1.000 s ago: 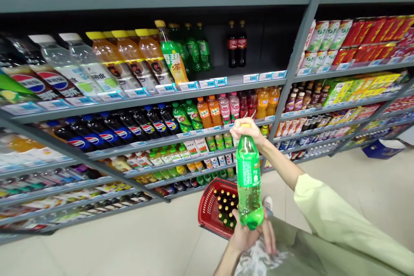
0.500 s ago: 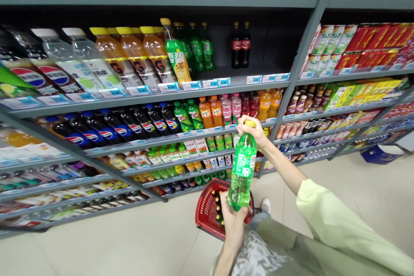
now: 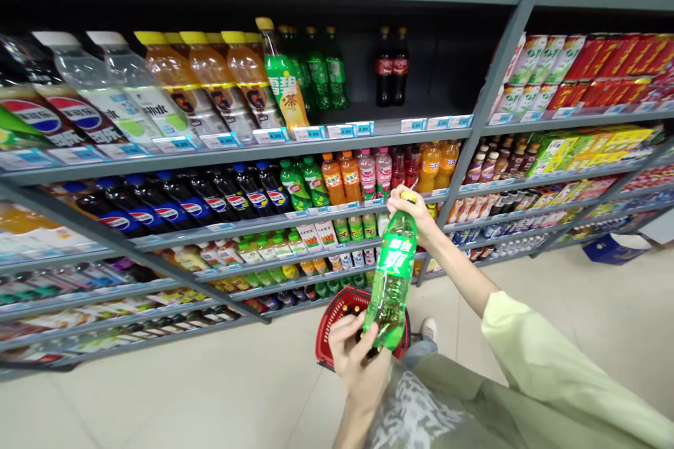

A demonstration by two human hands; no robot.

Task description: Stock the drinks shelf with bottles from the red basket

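A green soda bottle [image 3: 392, 273] with clear green plastic slants in front of me, its label with white lettering facing up. At the top, my right hand [image 3: 413, 214] is closed around the neck just below the yellow cap [image 3: 407, 196]. The bent fingers and thumb of my left hand [image 3: 361, 365] are at the lower end, with fingertips against the base in a loose grip. Below the bottle, a red shopping basket [image 3: 327, 326] stands on the floor, partly covered by my hand and the bottle. A few yellow-capped bottles [image 3: 351, 309] show inside it.
Drink shelves [image 3: 236, 147] fill the view ahead. The upper one holds two cola bottles [image 3: 392, 66], green bottles [image 3: 317, 70] and a leaning green-and-orange bottle [image 3: 284, 77]. Cans [image 3: 595, 70] stack at right. A dark blue box [image 3: 617, 248] lies on the floor.
The bottle has turned about its length, bringing the front label round to face me. My left hand has shifted left and loosened at the base. My right hand stays at the neck.
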